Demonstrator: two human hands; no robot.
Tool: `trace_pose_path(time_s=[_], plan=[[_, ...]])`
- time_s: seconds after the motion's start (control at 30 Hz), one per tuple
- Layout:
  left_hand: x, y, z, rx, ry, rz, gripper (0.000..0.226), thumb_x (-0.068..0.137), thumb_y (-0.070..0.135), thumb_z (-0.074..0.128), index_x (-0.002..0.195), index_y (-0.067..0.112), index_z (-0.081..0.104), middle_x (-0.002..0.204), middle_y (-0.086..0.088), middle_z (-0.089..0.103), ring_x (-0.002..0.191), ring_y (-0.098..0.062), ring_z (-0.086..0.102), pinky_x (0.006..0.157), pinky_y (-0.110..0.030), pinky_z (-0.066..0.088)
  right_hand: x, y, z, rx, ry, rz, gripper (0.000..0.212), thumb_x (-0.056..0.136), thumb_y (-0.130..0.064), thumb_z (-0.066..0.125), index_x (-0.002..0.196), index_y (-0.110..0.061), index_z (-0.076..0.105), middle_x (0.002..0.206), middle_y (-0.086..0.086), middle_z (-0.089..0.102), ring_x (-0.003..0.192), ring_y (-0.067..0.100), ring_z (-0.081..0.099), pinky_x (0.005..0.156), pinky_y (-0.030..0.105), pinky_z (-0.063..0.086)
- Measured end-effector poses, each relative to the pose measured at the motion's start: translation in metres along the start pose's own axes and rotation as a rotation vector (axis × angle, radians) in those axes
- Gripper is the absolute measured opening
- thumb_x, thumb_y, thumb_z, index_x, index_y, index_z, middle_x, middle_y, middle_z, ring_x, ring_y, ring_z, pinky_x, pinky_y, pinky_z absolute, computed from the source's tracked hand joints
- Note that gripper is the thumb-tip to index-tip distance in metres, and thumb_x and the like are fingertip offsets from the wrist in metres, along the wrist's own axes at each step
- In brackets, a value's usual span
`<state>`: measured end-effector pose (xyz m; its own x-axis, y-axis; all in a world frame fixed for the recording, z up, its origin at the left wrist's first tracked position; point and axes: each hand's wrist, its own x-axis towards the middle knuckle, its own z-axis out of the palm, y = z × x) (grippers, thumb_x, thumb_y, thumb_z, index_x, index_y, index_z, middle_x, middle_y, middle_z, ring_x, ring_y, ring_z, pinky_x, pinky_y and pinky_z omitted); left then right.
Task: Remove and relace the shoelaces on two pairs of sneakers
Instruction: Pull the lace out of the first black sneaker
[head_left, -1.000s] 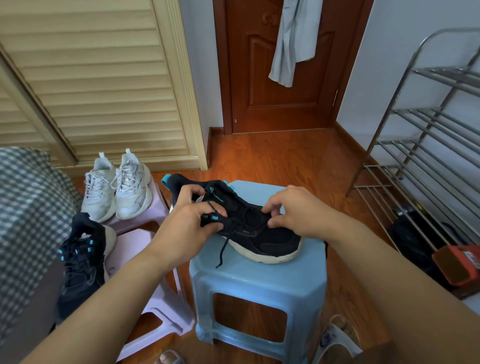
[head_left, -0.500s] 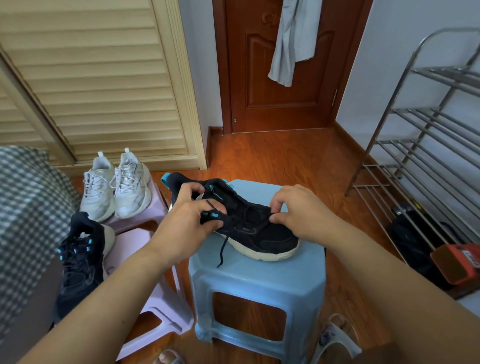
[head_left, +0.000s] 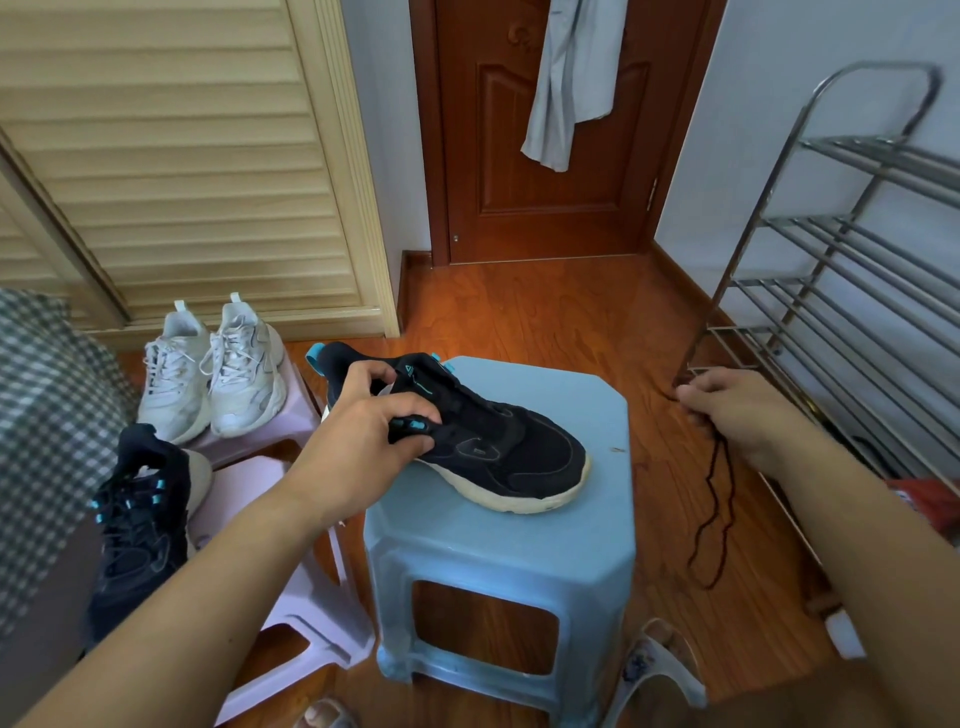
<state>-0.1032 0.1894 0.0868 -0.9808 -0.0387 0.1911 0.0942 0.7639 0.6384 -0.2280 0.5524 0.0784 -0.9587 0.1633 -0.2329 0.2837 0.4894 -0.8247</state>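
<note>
At the far left a black sneaker (head_left: 136, 525) with teal eyelets, still laced, rests at the near left edge of a pink stool (head_left: 249, 499). Behind it, a white pair of sneakers (head_left: 215, 371) stands side by side on a second pink stool (head_left: 296, 410). The left hand (head_left: 363, 441) grips the second black sneaker (head_left: 498, 447) at its eyelets, holding it down on the blue stool (head_left: 519, 540), toe toward the right edge. The right hand (head_left: 737, 410), out beyond that stool's right edge, pinches the dark shoelace (head_left: 714, 499), which dangles free above the wooden floor (head_left: 545, 317).
</note>
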Motion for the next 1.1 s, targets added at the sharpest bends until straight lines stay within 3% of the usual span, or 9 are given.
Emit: trace_pose_path(time_s=[0.13, 0.2, 0.27, 0.43, 0.53, 0.67, 0.77, 0.9, 1.1], plan=[[-0.006, 0.009, -0.007, 0.140, -0.055, -0.050, 0.029, 0.085, 0.027, 0.080, 0.100, 0.049, 0.068, 0.135, 0.005, 0.031, 0.132, -0.023, 0.034, 0.115, -0.045, 0.032, -0.028, -0.027, -0.006, -0.022, -0.026, -0.141, 0.012, 0.094, -0.026, 0.070, 0.092, -0.016, 0.074, 0.100, 0.002, 0.070, 0.097, 0.021, 0.063, 0.090, 0.043, 0.052], [-0.012, 0.022, -0.007, 0.311, 0.091, 0.055, 0.034, 0.083, 0.030, 0.080, 0.113, 0.041, 0.069, 0.142, 0.001, 0.035, 0.134, -0.027, 0.030, 0.111, -0.049, 0.032, -0.044, -0.043, -0.018, 0.032, 0.016, -0.176, 0.011, 0.095, -0.028, 0.069, 0.093, -0.017, 0.073, 0.093, -0.003, 0.067, 0.092, 0.017, 0.060, 0.083, 0.041, 0.050], [-0.014, 0.050, -0.010, 0.136, 0.200, 0.159, 0.031, 0.086, 0.027, 0.077, 0.115, 0.036, 0.069, 0.135, 0.006, 0.046, 0.128, -0.016, 0.043, 0.109, -0.041, 0.038, -0.061, -0.065, -0.029, 0.169, -0.045, -0.230, 0.013, 0.097, -0.025, 0.065, 0.098, -0.013, 0.070, 0.083, 0.002, 0.061, 0.079, 0.017, 0.057, 0.073, 0.035, 0.049], [0.006, 0.155, 0.006, -0.375, -0.204, 0.059, 0.051, 0.093, 0.043, 0.069, 0.140, 0.036, 0.050, 0.136, 0.025, 0.054, 0.120, 0.015, 0.049, 0.109, -0.018, 0.041, -0.113, -0.152, -0.058, 0.442, -0.177, -0.388, 0.010, 0.100, -0.016, 0.061, 0.092, -0.011, 0.065, 0.077, 0.002, 0.059, 0.062, 0.011, 0.059, 0.057, 0.023, 0.052], [0.021, 0.200, 0.013, -0.526, -0.225, 0.145, 0.070, 0.092, 0.047, 0.069, 0.152, 0.039, 0.034, 0.140, 0.025, 0.048, 0.118, 0.022, 0.043, 0.099, -0.005, 0.033, -0.146, -0.204, -0.071, 0.514, -0.254, -0.497, 0.015, 0.100, -0.015, 0.061, 0.086, -0.011, 0.064, 0.071, 0.001, 0.059, 0.062, 0.011, 0.061, 0.059, 0.024, 0.054], [0.022, 0.208, -0.003, -0.674, -0.104, 0.088, 0.025, 0.101, 0.035, 0.061, 0.124, 0.026, 0.061, 0.088, 0.007, 0.073, 0.092, -0.006, 0.069, 0.108, -0.040, 0.046, -0.171, -0.246, -0.088, 0.571, -0.261, -0.554, 0.016, 0.100, -0.012, 0.060, 0.085, -0.009, 0.063, 0.063, -0.001, 0.066, 0.064, 0.013, 0.064, 0.065, 0.025, 0.057], [0.007, 0.179, -0.019, -0.778, -0.119, 0.038, 0.021, 0.104, 0.032, 0.057, 0.097, 0.016, 0.069, 0.058, 0.003, 0.048, 0.059, -0.015, 0.053, 0.091, -0.043, 0.055, -0.169, -0.252, -0.105, 0.640, -0.153, -0.539, 0.015, 0.100, -0.011, 0.060, 0.085, -0.008, 0.061, 0.063, -0.001, 0.065, 0.064, 0.013, 0.064, 0.068, 0.026, 0.059], [-0.015, 0.145, -0.048, -0.959, -0.013, -0.100, 0.035, 0.107, 0.032, 0.048, 0.080, 0.017, 0.065, 0.062, 0.002, 0.038, 0.057, -0.013, 0.039, 0.072, -0.033, 0.051, -0.144, -0.227, -0.110, 0.557, -0.106, -0.430, 0.004, 0.098, -0.012, 0.064, 0.095, -0.008, 0.063, 0.084, 0.007, 0.061, 0.065, 0.013, 0.064, 0.064, 0.025, 0.058], [-0.021, 0.118, -0.080, -1.313, 0.119, -0.116, 0.027, 0.106, 0.027, 0.047, 0.084, 0.019, 0.060, 0.099, 0.000, 0.061, 0.103, -0.018, 0.057, 0.094, -0.037, 0.038, -0.140, -0.155, -0.042, -0.010, -0.380, -0.276, 0.008, 0.096, -0.013, 0.067, 0.088, -0.011, 0.068, 0.078, 0.007, 0.060, 0.071, 0.016, 0.060, 0.068, 0.029, 0.054]])
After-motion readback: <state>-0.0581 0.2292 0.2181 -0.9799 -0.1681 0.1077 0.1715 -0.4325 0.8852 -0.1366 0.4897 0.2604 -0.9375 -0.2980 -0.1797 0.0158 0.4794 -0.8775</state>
